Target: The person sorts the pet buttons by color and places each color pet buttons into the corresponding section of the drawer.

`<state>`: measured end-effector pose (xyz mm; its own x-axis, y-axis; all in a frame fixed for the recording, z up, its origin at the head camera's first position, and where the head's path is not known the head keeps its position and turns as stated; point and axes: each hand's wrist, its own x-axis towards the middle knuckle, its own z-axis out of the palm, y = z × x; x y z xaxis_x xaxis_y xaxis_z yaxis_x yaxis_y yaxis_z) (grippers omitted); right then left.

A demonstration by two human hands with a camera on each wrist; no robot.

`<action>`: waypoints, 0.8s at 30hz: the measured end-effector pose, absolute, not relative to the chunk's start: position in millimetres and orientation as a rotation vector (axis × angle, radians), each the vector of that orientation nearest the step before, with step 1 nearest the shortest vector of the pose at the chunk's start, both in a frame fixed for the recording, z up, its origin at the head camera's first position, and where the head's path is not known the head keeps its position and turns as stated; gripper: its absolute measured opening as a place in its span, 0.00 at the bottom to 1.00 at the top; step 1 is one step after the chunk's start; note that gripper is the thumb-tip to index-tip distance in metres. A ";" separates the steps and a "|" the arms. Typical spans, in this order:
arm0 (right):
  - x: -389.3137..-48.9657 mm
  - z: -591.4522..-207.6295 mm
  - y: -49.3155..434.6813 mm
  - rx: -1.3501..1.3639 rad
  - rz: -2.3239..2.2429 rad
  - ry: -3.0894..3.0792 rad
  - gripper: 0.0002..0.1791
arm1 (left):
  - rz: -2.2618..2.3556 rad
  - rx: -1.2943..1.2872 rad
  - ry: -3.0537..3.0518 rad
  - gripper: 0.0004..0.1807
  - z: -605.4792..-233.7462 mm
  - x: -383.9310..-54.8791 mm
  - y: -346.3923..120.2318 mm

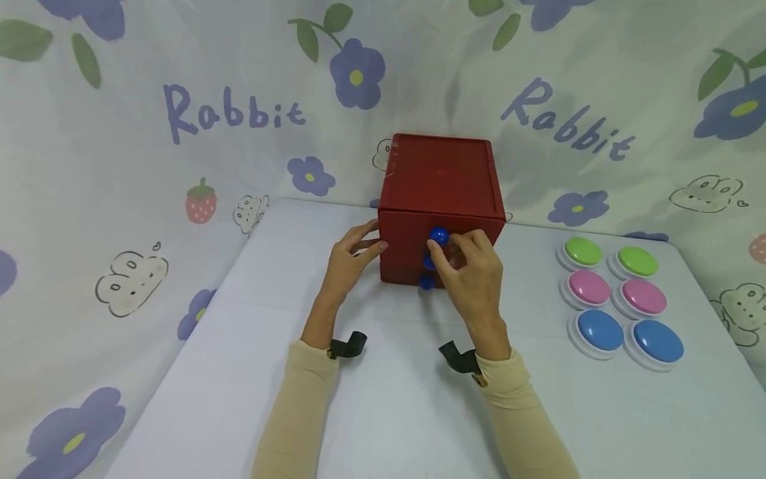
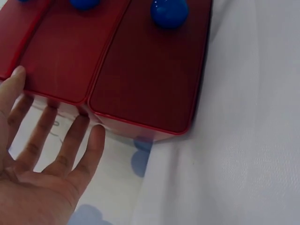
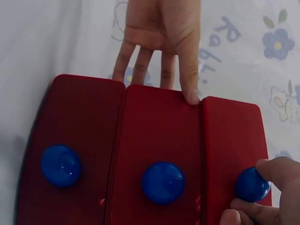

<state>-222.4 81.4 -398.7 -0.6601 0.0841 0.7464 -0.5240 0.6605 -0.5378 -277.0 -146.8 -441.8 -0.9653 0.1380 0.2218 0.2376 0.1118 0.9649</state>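
Note:
A red three-drawer box [image 1: 439, 174] stands at the back of the table, each drawer front bearing a round blue knob. My right hand [image 1: 479, 276] pinches the top knob [image 3: 251, 184] between thumb and fingers. Below it are the middle knob [image 3: 163, 183] and the bottom knob [image 3: 61, 165], both free. My left hand [image 1: 347, 265] is at the box's left side, thumb by the front edge and fingers extended along the side wall, as the left wrist view shows.
Toward the right of the table sit several round push buttons on white bases: green ones [image 1: 583, 251] at the back, pink ones [image 1: 589, 286] in the middle, blue ones [image 1: 600, 329] nearest. A patterned cloth [image 1: 239, 159] hangs behind the box and along the left.

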 end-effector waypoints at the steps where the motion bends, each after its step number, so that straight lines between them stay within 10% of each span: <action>1: -221.7 -398.4 82.2 0.344 0.992 -2.093 0.17 | -2.008 -0.392 -2.281 0.31 -441.3 -277.0 -146.3; 24: -194.5 -397.6 84.0 0.416 0.995 -2.083 0.15 | -2.017 -0.422 -2.320 0.31 -411.7 -259.2 -145.1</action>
